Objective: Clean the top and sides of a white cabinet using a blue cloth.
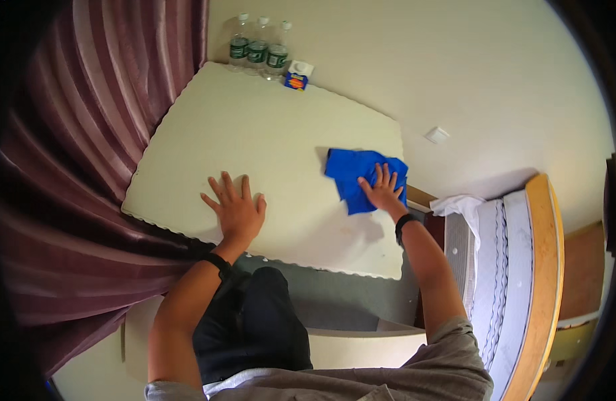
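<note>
A pale tabletop (288, 130) with a scalloped edge lies before me. My left hand (236, 208) rests on its front left part, palm down, fingers spread, with nothing in it. Toward the right edge, my right hand (381, 189) presses flat with parted fingers on a crumpled blue cloth (353, 163). The cloth lies on the tabletop and reaches its right edge. Part of the cloth is hidden under my right hand. Dark bands circle both my wrists.
Three clear bottles (257, 52) with green labels and white caps stand along the back edge, beside a small blue and white carton (299, 76). Purple striped curtains (102, 100) hang against the left side. A bed (513, 260) with a wooden end stands at right. The wall bears a switch plate (437, 135).
</note>
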A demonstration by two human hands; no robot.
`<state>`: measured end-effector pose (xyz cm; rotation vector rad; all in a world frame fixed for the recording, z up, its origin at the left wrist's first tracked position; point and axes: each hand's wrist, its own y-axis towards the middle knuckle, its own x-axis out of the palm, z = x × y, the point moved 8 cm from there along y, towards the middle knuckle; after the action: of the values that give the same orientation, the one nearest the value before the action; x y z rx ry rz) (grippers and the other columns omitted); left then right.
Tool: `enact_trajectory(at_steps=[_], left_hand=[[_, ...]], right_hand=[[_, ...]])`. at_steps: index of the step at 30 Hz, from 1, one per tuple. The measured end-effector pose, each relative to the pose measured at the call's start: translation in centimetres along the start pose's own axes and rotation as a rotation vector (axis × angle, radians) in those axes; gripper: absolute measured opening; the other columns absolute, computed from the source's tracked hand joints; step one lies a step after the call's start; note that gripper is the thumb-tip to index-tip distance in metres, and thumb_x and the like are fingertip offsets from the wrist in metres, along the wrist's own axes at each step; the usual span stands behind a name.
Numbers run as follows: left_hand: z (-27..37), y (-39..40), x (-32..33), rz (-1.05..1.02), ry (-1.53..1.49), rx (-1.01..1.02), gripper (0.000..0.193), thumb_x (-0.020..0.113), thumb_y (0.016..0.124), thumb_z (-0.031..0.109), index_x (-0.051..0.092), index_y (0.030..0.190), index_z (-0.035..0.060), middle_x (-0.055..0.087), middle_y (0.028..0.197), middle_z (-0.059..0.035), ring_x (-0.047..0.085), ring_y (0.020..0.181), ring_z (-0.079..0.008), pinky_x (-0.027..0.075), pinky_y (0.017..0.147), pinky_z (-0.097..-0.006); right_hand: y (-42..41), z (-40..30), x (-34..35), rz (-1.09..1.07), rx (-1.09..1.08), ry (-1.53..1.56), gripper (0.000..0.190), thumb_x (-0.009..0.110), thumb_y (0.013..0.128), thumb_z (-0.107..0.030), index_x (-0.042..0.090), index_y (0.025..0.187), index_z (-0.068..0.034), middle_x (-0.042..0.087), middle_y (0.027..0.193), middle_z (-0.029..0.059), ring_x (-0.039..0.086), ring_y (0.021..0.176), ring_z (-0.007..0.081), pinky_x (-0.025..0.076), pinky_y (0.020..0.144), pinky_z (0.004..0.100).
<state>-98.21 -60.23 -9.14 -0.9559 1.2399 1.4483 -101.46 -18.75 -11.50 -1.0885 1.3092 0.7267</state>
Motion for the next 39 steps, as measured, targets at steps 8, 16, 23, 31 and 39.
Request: enact_trajectory(at_steps=[8, 16, 23, 31, 39], left_hand=[[-0.1, -0.1, -0.8, -0.018, -0.042, 0.008, 0.063, 0.053, 0.091, 0.042, 0.042, 0.143, 0.007, 0.023, 0.153, -0.028, 0.009, 0.144, -0.053, 0.009, 0.107, -0.0753], [-0.1, -0.2, -0.6, 0.009, -0.054, -0.003, 0.065, 0.054, 0.09, 0.043, 0.041, 0.143, 0.0084, 0.023, 0.154, -0.0272, 0.009, 0.144, -0.0525, 0.009, 0.107, -0.0754], [-0.7, -0.4, -0.9, 0.024, -0.006, -0.044, 0.065, 0.053, 0.089, 0.046, 0.043, 0.143, 0.0122, 0.029, 0.153, -0.0233, 0.014, 0.144, -0.0498, 0.012, 0.108, -0.0736], [-0.8, -1.0, -0.8, 0.002, 0.005, -0.077, 0.061, 0.047, 0.092, 0.048, 0.044, 0.145, 0.0198, 0.028, 0.157, -0.0176, 0.014, 0.146, -0.0465, 0.012, 0.112, -0.0696], [-0.8, -2.2, -1.3, 0.058, 0.015, -0.045, 0.056, 0.051, 0.093, 0.043, 0.045, 0.144, 0.0194, 0.031, 0.155, -0.0168, 0.021, 0.144, -0.0437, 0.02, 0.111, -0.0671]], right_hand=[[13.9, -1.5, -2.9, 0.097, 0.128, 0.064, 0.099, 0.03, 0.081, -0.088, 0.012, 0.158, -0.028, 0.003, 0.166, 0.0035, 0.0, 0.15, 0.0419, 0.002, 0.112, 0.0705], [14.2, 0.9, -3.0, 0.058, 0.161, 0.036, 0.096, 0.03, 0.083, -0.086, 0.008, 0.158, -0.03, 0.0, 0.166, 0.0018, 0.001, 0.15, 0.0392, 0.004, 0.113, 0.0685], [-0.4, 2.7, 1.5, 0.003, 0.03, 0.022, 0.098, 0.032, 0.084, -0.084, 0.001, 0.158, -0.028, -0.005, 0.166, 0.0031, -0.005, 0.15, 0.0387, 0.002, 0.113, 0.0683], [-18.5, 5.3, 5.4, 0.097, -0.004, 0.014, 0.096, 0.04, 0.087, -0.077, 0.009, 0.158, -0.02, 0.0, 0.165, 0.0084, -0.003, 0.15, 0.0413, 0.004, 0.112, 0.0691], [-21.2, 5.0, 5.0, -0.032, 0.027, 0.018, 0.099, 0.041, 0.086, -0.077, 0.007, 0.158, -0.019, -0.002, 0.165, 0.009, -0.005, 0.149, 0.0431, 0.006, 0.111, 0.0703]])
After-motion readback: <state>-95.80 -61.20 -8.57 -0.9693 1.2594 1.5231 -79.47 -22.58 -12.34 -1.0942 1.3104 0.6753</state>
